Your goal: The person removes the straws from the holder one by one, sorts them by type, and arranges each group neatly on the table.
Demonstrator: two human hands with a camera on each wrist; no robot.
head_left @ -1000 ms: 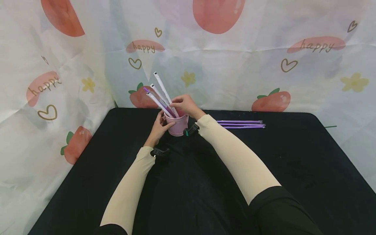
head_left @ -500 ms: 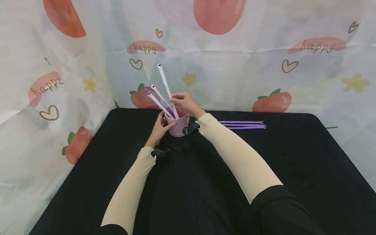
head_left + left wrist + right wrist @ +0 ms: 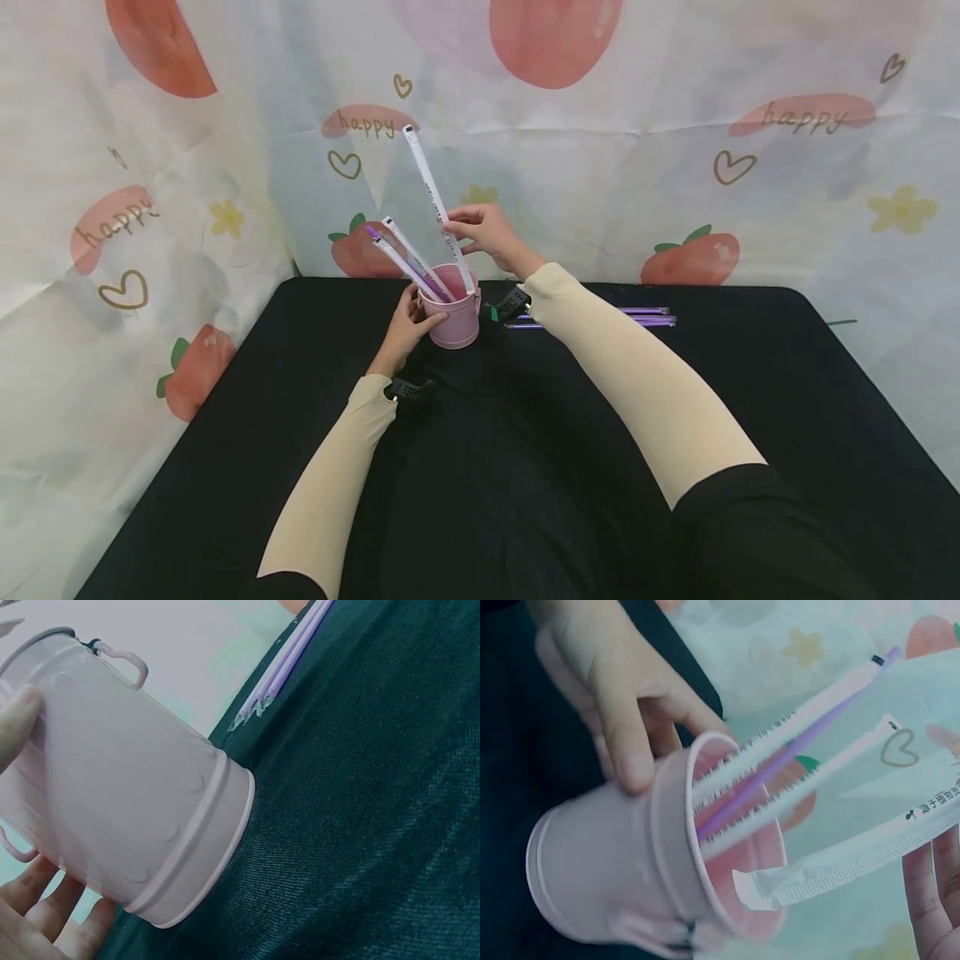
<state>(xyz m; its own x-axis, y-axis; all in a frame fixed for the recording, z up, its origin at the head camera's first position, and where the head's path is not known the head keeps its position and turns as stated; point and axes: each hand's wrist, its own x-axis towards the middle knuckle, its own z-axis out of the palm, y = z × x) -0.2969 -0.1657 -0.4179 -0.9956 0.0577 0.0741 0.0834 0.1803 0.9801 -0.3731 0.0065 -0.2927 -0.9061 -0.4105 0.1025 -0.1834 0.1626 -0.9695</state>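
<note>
Two white wrapped straws (image 3: 408, 247) and one purple straw (image 3: 780, 760) are being held by a pink bucket (image 3: 454, 328), their upper ends leaning out past its left side. The bucket is being gripped from its left by the left hand (image 3: 407, 327), the thumb being pressed against the near wall and the other fingers being curled round the left side. Above the bucket and to its right, a third white wrapped straw (image 3: 427, 179) is being pinched by the right hand (image 3: 491, 235), fingers clamped on its length. That straw is being held at a slant, its lower end at the right part of the bucket's mouth; whether the rim is being touched cannot be told. Right of the bucket, several purple straws (image 3: 656, 320) are being supported by the table (image 3: 750, 375), partly being hidden by a cream sleeve (image 3: 622, 375). Behind the bucket, a printed curtain (image 3: 585, 192) is being seen.
</note>
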